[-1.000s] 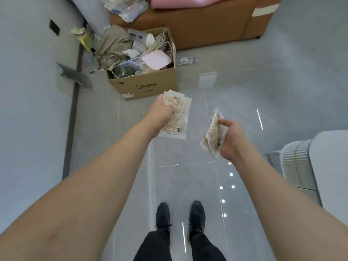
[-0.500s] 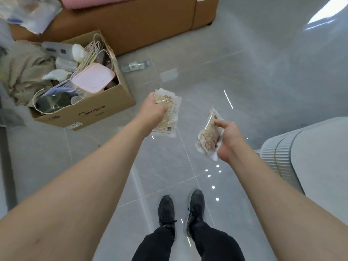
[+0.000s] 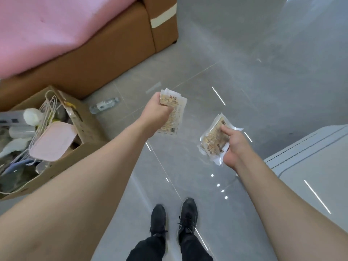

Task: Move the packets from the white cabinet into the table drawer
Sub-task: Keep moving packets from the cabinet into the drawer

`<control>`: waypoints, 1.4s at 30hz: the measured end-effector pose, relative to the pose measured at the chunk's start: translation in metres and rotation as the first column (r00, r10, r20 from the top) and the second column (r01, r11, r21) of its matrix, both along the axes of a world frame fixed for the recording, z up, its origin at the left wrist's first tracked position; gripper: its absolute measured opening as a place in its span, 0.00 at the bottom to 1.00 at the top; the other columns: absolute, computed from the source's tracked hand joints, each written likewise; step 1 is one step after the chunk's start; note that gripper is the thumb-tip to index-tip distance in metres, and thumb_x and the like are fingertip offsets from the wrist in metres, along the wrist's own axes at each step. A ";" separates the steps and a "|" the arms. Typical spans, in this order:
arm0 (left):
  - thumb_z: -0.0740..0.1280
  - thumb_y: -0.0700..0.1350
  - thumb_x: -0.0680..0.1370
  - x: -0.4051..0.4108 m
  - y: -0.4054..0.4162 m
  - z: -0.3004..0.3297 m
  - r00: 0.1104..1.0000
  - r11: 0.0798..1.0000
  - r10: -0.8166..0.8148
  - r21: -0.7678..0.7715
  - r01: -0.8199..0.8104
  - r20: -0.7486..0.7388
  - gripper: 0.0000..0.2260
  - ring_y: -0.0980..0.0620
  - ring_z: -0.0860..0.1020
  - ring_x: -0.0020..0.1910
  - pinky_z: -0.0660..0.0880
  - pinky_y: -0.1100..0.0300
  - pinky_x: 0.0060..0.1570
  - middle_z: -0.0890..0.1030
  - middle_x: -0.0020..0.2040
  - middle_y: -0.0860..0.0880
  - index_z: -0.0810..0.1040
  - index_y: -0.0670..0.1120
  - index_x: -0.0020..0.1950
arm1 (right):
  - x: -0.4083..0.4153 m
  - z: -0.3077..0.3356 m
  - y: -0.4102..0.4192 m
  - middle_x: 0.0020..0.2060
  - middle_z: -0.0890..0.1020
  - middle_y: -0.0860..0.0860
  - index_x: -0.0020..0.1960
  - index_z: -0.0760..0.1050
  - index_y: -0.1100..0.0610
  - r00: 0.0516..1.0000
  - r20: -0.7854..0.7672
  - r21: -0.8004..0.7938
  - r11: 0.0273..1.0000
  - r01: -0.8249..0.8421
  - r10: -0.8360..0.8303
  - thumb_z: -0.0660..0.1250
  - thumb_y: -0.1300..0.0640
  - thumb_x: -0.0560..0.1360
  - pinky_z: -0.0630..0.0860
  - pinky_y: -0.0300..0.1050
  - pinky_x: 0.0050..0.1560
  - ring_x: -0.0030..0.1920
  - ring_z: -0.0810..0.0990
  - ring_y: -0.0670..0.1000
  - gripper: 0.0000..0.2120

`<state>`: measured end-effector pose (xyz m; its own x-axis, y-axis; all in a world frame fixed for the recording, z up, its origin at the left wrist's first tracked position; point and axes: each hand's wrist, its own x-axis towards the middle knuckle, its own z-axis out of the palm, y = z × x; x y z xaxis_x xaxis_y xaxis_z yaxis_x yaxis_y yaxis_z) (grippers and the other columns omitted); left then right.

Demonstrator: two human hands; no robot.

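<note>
Our left hand (image 3: 157, 112) grips flat packets (image 3: 174, 114), our right hand (image 3: 232, 147) pinches a clear packet (image 3: 212, 140), right of the cardboard box (image 3: 84, 147) crammed with clutter.

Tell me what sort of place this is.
Probably a living room at home: a brown sofa with a pink cover, glossy grey floor tiles, and a cardboard box of household odds and ends.

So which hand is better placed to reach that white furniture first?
Probably the right hand: its clear packet hangs nearest the white furniture at right. The left hand, gripping paper packets, is farther off.
</note>
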<state>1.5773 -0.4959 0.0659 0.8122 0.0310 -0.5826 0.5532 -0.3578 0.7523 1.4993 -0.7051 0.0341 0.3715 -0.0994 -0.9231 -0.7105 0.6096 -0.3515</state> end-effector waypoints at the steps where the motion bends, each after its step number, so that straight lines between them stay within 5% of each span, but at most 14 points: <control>1: 0.60 0.37 0.78 0.020 -0.008 -0.002 1.000 1.000 -0.018 0.004 0.018 0.003 0.11 0.51 0.79 0.50 0.78 0.53 0.45 0.80 0.52 0.50 0.73 0.51 0.55 | 0.017 -0.001 -0.007 0.57 0.82 0.59 0.56 0.79 0.56 1.000 -0.004 0.000 1.000 0.025 -0.025 0.71 0.56 0.74 0.74 0.73 0.53 0.56 0.81 0.62 0.12; 8: 0.61 0.39 0.77 0.160 -0.054 -0.015 0.990 0.989 -0.143 -0.024 0.143 0.004 0.11 0.48 0.80 0.52 0.79 0.46 0.52 0.81 0.54 0.48 0.73 0.49 0.58 | 0.129 -0.002 -0.032 0.57 0.82 0.58 0.55 0.79 0.57 0.989 0.002 -0.033 0.988 0.149 -0.149 0.71 0.56 0.74 0.76 0.70 0.52 0.56 0.82 0.61 0.11; 15: 0.62 0.40 0.77 0.278 -0.120 -0.013 0.969 0.969 -0.248 0.006 0.248 -0.002 0.10 0.50 0.81 0.51 0.79 0.47 0.53 0.81 0.53 0.49 0.73 0.50 0.58 | 0.227 0.011 -0.086 0.49 0.83 0.55 0.55 0.79 0.56 0.970 0.039 -0.005 0.971 0.240 -0.240 0.69 0.58 0.77 0.81 0.53 0.31 0.45 0.84 0.56 0.07; 22: 0.62 0.40 0.79 0.370 -0.249 -0.006 0.941 0.939 -0.338 0.064 0.339 -0.017 0.10 0.50 0.80 0.50 0.79 0.51 0.50 0.80 0.52 0.50 0.72 0.50 0.58 | 0.298 0.008 -0.203 0.53 0.84 0.55 0.57 0.79 0.55 0.937 0.016 0.028 0.937 0.349 -0.350 0.71 0.57 0.75 0.79 0.65 0.46 0.53 0.83 0.59 0.11; 30: 0.62 0.41 0.80 0.458 -0.416 0.003 0.869 0.865 -0.495 0.078 0.495 -0.026 0.08 0.56 0.76 0.44 0.72 0.60 0.37 0.76 0.46 0.56 0.69 0.51 0.58 | 0.366 0.011 -0.341 0.51 0.83 0.55 0.50 0.80 0.55 0.857 0.008 0.081 0.855 0.512 -0.515 0.71 0.58 0.74 0.77 0.69 0.50 0.53 0.82 0.60 0.05; 38: 0.62 0.39 0.80 0.567 -0.540 -0.017 0.803 0.803 -0.595 0.035 0.595 -0.031 0.11 0.51 0.79 0.49 0.75 0.58 0.41 0.80 0.50 0.52 0.73 0.49 0.61 | 0.446 -0.004 -0.448 0.46 0.83 0.54 0.54 0.78 0.55 0.780 0.003 0.045 0.779 0.626 -0.626 0.68 0.58 0.77 0.79 0.58 0.33 0.47 0.82 0.58 0.06; 42: 0.62 0.37 0.79 0.601 -0.600 -0.016 0.773 0.773 -0.634 0.009 0.634 -0.016 0.11 0.50 0.79 0.48 0.76 0.57 0.41 0.80 0.50 0.50 0.72 0.48 0.59 | 0.478 -0.010 -0.498 0.51 0.83 0.56 0.55 0.78 0.55 0.745 0.022 0.069 0.744 0.664 -0.667 0.68 0.58 0.76 0.77 0.70 0.48 0.54 0.82 0.60 0.08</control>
<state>2.1786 -1.0962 0.0500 0.6439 -0.4809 -0.5951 0.2063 -0.6399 0.7402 1.9775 -1.2035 0.0243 0.2683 -0.2879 -0.9193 -0.1025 0.9403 -0.3244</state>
